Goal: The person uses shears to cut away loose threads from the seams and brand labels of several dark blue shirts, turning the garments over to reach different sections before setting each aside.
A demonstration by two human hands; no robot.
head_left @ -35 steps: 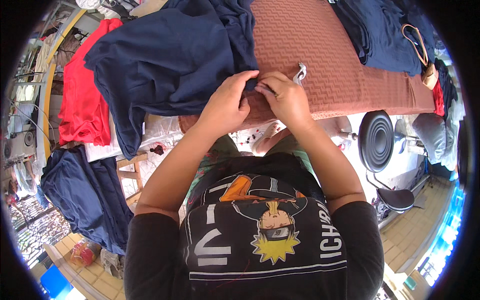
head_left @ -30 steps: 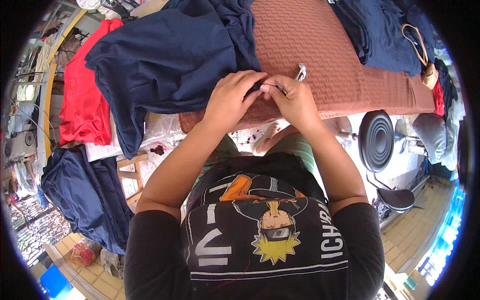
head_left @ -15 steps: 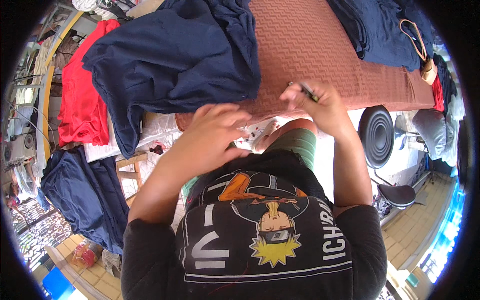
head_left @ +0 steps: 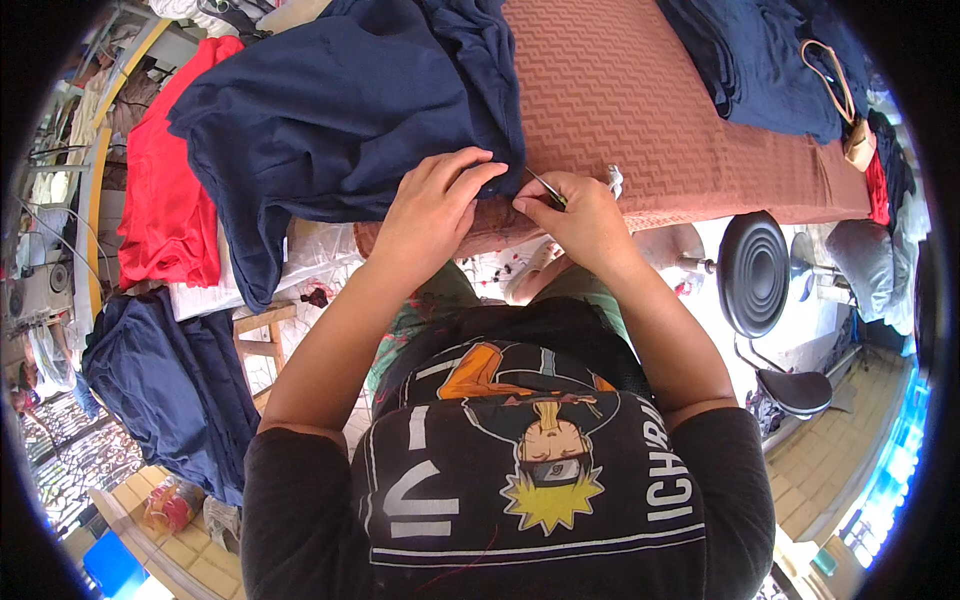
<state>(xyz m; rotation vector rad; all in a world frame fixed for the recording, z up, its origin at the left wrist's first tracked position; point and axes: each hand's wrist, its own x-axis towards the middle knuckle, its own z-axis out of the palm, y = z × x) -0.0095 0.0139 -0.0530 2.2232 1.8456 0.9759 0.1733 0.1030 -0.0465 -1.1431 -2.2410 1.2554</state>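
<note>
A navy blue garment lies spread and rumpled over the left part of the table. At its near right corner my left hand is closed on the cloth edge, the fingers bent over the fabric. My right hand is just to the right, closed around a small pair of thread snips. The slim metal blades point up and left, toward the cloth corner. Most of the tool's grip is hidden in my fingers.
A brown patterned cover drapes the table. Navy garments are stacked at the far right; red cloth and another navy pile hang at the left. A round black stool stands right. A small white scrap lies beside my right hand.
My left hand has moved up and right onto the garment's corner. My right hand has come left and slightly down with the snips, so both hands are now close together.
</note>
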